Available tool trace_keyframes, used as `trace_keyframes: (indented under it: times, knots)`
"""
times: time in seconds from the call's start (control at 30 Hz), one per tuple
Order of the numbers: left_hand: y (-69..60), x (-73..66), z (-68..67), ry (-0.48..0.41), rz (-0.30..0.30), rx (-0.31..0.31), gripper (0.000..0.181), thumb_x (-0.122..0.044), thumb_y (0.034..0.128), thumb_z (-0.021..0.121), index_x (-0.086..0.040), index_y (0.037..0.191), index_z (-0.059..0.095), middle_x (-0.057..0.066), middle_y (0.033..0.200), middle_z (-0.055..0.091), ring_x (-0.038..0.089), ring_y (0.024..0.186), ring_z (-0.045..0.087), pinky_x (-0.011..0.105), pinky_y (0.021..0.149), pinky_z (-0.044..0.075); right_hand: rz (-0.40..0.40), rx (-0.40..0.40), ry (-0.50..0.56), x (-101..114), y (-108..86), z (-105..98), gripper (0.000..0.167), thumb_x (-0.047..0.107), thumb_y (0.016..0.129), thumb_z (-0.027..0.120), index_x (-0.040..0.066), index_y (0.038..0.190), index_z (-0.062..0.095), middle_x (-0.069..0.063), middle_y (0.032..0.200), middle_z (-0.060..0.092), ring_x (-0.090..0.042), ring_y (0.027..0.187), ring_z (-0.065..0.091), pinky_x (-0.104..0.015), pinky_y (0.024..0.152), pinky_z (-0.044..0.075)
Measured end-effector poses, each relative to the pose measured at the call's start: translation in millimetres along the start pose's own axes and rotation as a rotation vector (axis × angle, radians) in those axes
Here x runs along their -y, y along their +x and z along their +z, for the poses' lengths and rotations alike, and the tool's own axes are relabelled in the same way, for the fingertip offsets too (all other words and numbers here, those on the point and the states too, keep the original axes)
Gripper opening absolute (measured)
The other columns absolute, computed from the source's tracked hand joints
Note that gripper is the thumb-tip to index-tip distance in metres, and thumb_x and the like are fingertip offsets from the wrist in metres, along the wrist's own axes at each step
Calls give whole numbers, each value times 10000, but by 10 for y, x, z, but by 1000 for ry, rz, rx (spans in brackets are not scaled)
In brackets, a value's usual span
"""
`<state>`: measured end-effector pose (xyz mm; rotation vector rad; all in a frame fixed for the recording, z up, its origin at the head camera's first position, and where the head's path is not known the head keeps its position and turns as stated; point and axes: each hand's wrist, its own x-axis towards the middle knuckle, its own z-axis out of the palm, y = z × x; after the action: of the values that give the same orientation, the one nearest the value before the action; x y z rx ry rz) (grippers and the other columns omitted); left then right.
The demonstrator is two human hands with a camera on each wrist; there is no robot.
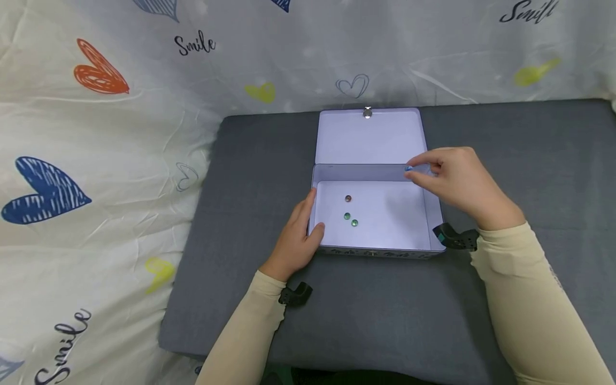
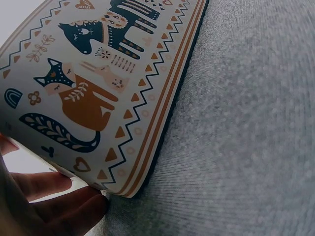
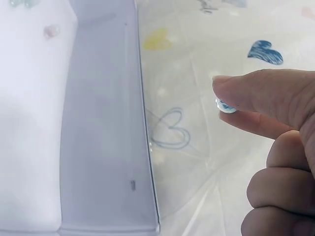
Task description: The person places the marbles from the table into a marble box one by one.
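On a table [image 1: 260, 214] covered in grey cloth stands a hinged box [image 1: 394, 214] with a pale lilac inside, its lid [image 1: 368, 140] folded back behind it and a small metal clasp [image 1: 368, 113] at the middle of the lid's far edge. The right hand [image 1: 459, 182] pinches a small blue gem [image 1: 408, 168] between thumb and forefinger; in the head view the gem shows against the box's back wall, near the right corner, and the right wrist view shows the other fingers curled in towards the palm. The left hand [image 1: 294, 240] rests against the box's left side, its fingers extended along the outside and the thumb by the rim near the front corner. On the box's floor, left of the middle, lie a brown gem [image 1: 348, 198] and, nearer the front, two green gems [image 1: 354, 223] close beside each other. The left wrist view shows the box's printed outside, with an orange fox [image 2: 78, 103], triangles and zigzag lines. Both arms wear cream sleeves [image 1: 524, 289] with black wrist straps [image 1: 454, 238]. Behind and to the left hangs a pale sheet [image 1: 289, 59] printed with hearts and the word "Smile".
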<state>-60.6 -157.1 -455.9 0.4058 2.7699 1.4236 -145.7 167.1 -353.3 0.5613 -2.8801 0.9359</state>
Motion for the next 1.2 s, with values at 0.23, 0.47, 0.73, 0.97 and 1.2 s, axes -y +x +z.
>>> trace_keyframes:
  times: [0.23,0.47,0.73,0.97,1.2]
  knots:
    - [-1,13,0,14,-3,6,757,-261,1018,482,-232,1706,168,112,1676,338,260,1522,372,561,1174,382,15,41,22,69,81,62,223,173,932,796,31,1102,814,20,584,308,-148,547,277,-295,517,265]
    - [-5,1,-7,9,-1,4,754,-265,1021,481,-217,1706,170,119,1677,336,270,1522,375,568,1167,387,16,86,43,150,138,117,227,163,941,781,38,1129,810,10,598,339,-170,570,320,-298,516,285]
    - [-5,-19,-13,10,-5,10,755,-275,1020,480,-200,1705,174,131,1674,338,290,1524,372,593,1150,396,-40,100,52,203,205,198,216,145,940,778,47,1130,812,13,600,340,-157,560,301,-298,520,275]
    - [-1,-18,-15,21,-8,11,750,-283,1019,477,-192,1704,184,128,1670,345,286,1515,386,585,1142,408,-38,156,55,263,267,270,224,162,958,766,60,1153,805,-20,634,393,-178,583,329,-316,539,294]
    - [0,-19,-15,18,-13,11,753,-279,1016,484,-193,1704,188,136,1666,350,299,1508,395,589,1137,410,-105,187,-6,329,383,355,195,119,940,764,54,1119,809,-37,638,418,-183,601,350,-333,579,313]
